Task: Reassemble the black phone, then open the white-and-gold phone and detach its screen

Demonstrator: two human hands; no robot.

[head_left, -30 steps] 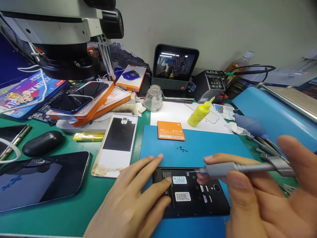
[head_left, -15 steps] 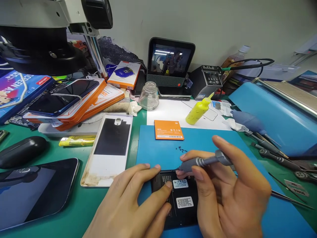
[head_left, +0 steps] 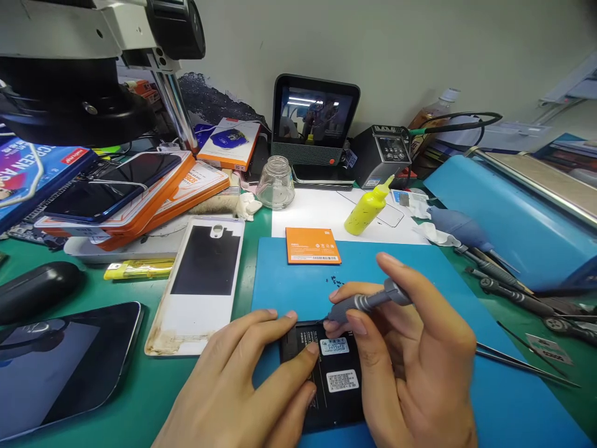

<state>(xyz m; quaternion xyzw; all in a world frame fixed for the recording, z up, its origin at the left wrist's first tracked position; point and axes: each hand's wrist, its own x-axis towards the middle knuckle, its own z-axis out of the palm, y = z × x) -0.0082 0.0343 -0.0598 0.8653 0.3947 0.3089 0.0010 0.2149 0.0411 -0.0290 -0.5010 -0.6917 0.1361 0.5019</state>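
Note:
A black opened phone body with printed labels lies on the blue mat, its back facing up. My left hand grips its left side, with fingers on the far edge and on the back. Closed around a grey screwdriver, my right hand rests over the phone's right part. The driver is tilted, and its tip meets the phone's far edge; the exact contact is hidden by my fingers. Several tiny black screws lie just beyond the phone. An orange battery lies farther back on the mat.
To the left are a white back cover, a dark-screened phone and a yellow lighter. A yellow bottle and glass jar stand behind. Tweezers lie right. A microscope overhangs the left.
The whole view has shifted slightly, so most things appear a little farther left. My right hand has tipped a little with the screwdriver; my left hand keeps its place on the phone.

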